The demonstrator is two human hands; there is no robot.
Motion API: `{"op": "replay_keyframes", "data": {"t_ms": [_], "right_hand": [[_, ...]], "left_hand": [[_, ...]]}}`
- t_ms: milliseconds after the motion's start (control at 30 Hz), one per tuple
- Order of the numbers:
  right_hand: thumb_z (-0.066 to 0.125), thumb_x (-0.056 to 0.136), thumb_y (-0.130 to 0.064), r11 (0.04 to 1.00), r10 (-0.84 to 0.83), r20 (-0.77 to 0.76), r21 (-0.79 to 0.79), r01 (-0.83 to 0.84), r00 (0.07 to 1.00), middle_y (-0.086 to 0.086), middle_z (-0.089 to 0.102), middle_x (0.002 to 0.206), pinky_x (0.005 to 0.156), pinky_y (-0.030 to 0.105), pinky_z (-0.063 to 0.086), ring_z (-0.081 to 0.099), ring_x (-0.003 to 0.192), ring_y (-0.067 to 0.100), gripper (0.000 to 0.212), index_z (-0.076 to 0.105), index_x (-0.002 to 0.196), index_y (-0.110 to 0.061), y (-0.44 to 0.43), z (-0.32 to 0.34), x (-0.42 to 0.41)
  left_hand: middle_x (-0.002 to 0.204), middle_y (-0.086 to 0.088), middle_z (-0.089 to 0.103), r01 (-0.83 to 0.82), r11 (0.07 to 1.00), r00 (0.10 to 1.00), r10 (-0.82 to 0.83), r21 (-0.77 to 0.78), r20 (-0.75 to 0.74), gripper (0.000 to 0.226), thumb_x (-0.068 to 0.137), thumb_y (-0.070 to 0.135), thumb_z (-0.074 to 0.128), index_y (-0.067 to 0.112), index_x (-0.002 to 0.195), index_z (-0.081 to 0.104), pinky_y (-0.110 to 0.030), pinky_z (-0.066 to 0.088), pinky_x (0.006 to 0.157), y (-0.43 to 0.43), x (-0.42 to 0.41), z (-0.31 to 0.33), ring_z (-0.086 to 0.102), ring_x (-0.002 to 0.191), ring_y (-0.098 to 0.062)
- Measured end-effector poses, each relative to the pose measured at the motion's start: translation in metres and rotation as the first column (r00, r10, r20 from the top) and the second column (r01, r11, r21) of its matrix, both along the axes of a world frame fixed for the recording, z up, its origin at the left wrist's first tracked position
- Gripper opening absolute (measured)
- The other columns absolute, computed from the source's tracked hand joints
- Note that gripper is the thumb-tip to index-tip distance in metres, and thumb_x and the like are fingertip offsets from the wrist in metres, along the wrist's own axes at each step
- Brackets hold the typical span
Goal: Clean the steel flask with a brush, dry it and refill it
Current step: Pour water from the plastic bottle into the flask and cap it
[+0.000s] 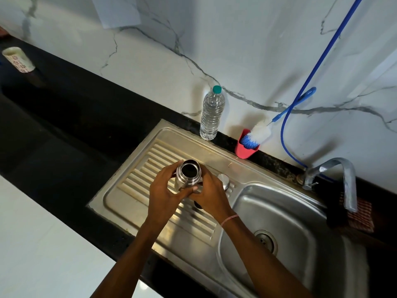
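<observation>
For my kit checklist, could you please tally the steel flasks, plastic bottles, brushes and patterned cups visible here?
Steel flask: 1
Plastic bottle: 1
Brush: 1
Patterned cup: 1
Total: 4

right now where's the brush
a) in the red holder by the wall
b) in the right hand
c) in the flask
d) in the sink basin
a: the brush sits bristles-down in the red holder by the wall, while the left hand and right hand both hold the open flask.
</observation>
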State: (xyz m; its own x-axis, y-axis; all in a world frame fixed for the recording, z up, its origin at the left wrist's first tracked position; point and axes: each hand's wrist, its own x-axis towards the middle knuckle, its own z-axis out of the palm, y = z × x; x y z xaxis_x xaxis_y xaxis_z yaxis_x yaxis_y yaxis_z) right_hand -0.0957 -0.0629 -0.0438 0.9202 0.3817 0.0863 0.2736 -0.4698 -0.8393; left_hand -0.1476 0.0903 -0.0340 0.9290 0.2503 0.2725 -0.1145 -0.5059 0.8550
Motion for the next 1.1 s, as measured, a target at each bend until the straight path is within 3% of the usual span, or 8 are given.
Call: {"op": "replay_keyframes", "data": {"t_ms": [333, 567, 700, 767, 833, 900, 1000, 1100], "right_hand": [[0.086, 0.071, -0.018, 0.990, -0.049, -0.012, -0.133, 0.047, 0.999, 0.000, 0.067, 0.126, 0.096, 0.040, 0.055, 0.063, 0.115, 0.019, 0.080, 0.044, 0.139, -0.025, 0.012, -0.015, 0.020], [0.088, 0.070, -0.014, 0.998, 0.006, -0.152, -0.063, -0.015, 0.988, -0.004, 0.065, 0.129, 0.095, 0.040, 0.057, 0.062, 0.118, 0.013, 0.083, 0.043, 0.138, -0.032, 0.011, -0.019, 0.031], [0.074, 0.080, 0.006, 0.973, 0.231, -0.356, 0.062, -0.224, 0.906, -0.013, 0.057, 0.135, 0.093, 0.023, 0.054, 0.055, 0.122, -0.003, 0.072, 0.047, 0.135, -0.032, -0.022, 0.003, 0.061], [0.064, 0.082, 0.011, 0.996, 0.077, -0.264, 0.053, -0.065, 0.961, -0.013, 0.059, 0.131, 0.093, 0.031, 0.056, 0.057, 0.118, 0.000, 0.063, 0.052, 0.130, -0.027, -0.029, 0.016, 0.085], [0.070, 0.083, 0.003, 0.978, -0.186, -0.116, 0.074, 0.195, 0.976, -0.008, 0.063, 0.121, 0.091, 0.041, 0.058, 0.063, 0.108, 0.007, 0.053, 0.054, 0.127, -0.022, -0.027, 0.024, 0.117], [0.082, 0.080, -0.016, 0.942, -0.325, -0.009, 0.090, 0.324, 0.946, -0.005, 0.061, 0.123, 0.092, 0.040, 0.057, 0.062, 0.107, 0.012, 0.059, 0.050, 0.130, -0.021, -0.017, 0.033, 0.149], [0.088, 0.071, -0.044, 0.934, -0.354, 0.027, 0.065, 0.351, 0.935, -0.002, 0.052, 0.139, 0.099, 0.035, 0.051, 0.055, 0.122, 0.015, 0.090, 0.038, 0.143, -0.026, -0.003, 0.042, 0.189], [0.088, 0.065, -0.053, 0.937, -0.349, 0.108, 0.022, 0.349, 0.931, 0.001, 0.050, 0.143, 0.103, 0.030, 0.043, 0.049, 0.130, 0.019, 0.103, 0.036, 0.148, -0.023, 0.008, 0.043, 0.217]], "left_hand": [[0.129, 0.014, 0.067, 0.003, 0.990, 0.984, -0.028, -0.139, -0.176, 0.087, 0.066, 0.057, 0.091, 0.026, 0.140, 0.058, -0.015, 0.051, 0.098, 0.006, 0.022, -0.014, 0.063, 0.117, 0.003], [0.131, 0.014, 0.065, -0.012, 0.992, 0.980, -0.013, -0.129, -0.196, 0.086, 0.068, 0.044, 0.092, 0.021, 0.143, 0.057, -0.006, 0.047, 0.093, 0.009, 0.025, -0.026, 0.058, 0.112, 0.015], [0.134, 0.015, 0.064, -0.005, 0.992, 0.973, -0.025, -0.128, -0.227, 0.091, 0.068, 0.058, 0.088, 0.024, 0.145, 0.055, -0.014, 0.049, 0.095, 0.015, 0.028, -0.032, 0.062, 0.116, 0.000], [0.135, 0.015, 0.064, 0.017, 0.989, 0.973, -0.050, -0.145, -0.227, 0.096, 0.065, 0.070, 0.084, 0.026, 0.145, 0.054, -0.018, 0.049, 0.097, 0.018, 0.029, -0.035, 0.062, 0.118, -0.005], [0.135, 0.016, 0.064, 0.044, 0.984, 0.974, -0.081, -0.175, -0.211, 0.097, 0.061, 0.072, 0.082, 0.030, 0.144, 0.054, -0.018, 0.048, 0.100, 0.020, 0.028, -0.034, 0.061, 0.121, -0.004], [0.138, 0.018, 0.061, 0.077, 0.974, 0.978, -0.115, -0.213, -0.173, 0.094, 0.064, 0.066, 0.082, 0.032, 0.146, 0.050, -0.020, 0.045, 0.105, 0.021, 0.026, -0.034, 0.058, 0.126, -0.003], [0.148, 0.013, 0.055, 0.102, 0.958, 0.984, -0.136, -0.267, -0.111, 0.077, 0.089, 0.062, 0.062, 0.022, 0.153, 0.044, -0.041, 0.044, 0.112, 0.024, 0.021, -0.038, 0.052, 0.137, -0.013], [0.149, 0.005, 0.055, -0.008, 0.963, 0.989, -0.033, -0.271, -0.144, 0.063, 0.102, 0.058, 0.036, 0.021, 0.153, 0.045, -0.046, 0.046, 0.112, 0.023, 0.013, -0.042, 0.053, 0.136, -0.012]]}}
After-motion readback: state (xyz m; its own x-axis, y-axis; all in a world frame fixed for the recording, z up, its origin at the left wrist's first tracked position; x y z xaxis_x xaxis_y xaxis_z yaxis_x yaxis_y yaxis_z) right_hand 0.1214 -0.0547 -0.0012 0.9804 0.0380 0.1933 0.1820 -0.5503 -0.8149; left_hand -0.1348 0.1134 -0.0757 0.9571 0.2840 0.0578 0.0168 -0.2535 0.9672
